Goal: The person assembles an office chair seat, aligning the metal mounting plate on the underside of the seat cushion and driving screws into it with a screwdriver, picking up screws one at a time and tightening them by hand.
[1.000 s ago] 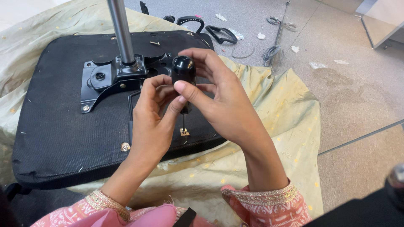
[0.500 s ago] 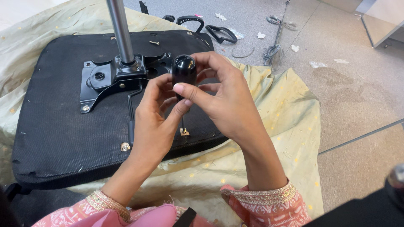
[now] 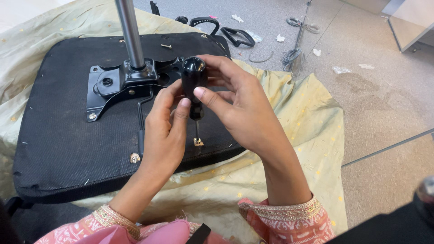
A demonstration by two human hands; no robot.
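The left hand (image 3: 165, 131) is closed loosely round the lower handle of the black screwdriver (image 3: 194, 83), while the right hand (image 3: 239, 106) grips its bulbous top. The tool is held upright over the screw (image 3: 198, 142) near the seat base's (image 3: 58, 135) front edge. Steady downward pressure is best kept, the shaft square. Behind the screw stands the metal post (image 3: 129, 34).

Both hands (image 3: 199, 117) hold a black-handled screwdriver (image 3: 194, 83) upright on a screw (image 3: 198, 142).

One head-worn camera looks steeply down and forward from close above the seat base (image 3: 68, 131) on the cloth (image 3: 289, 135), with floor (image 3: 384, 104) beyond.
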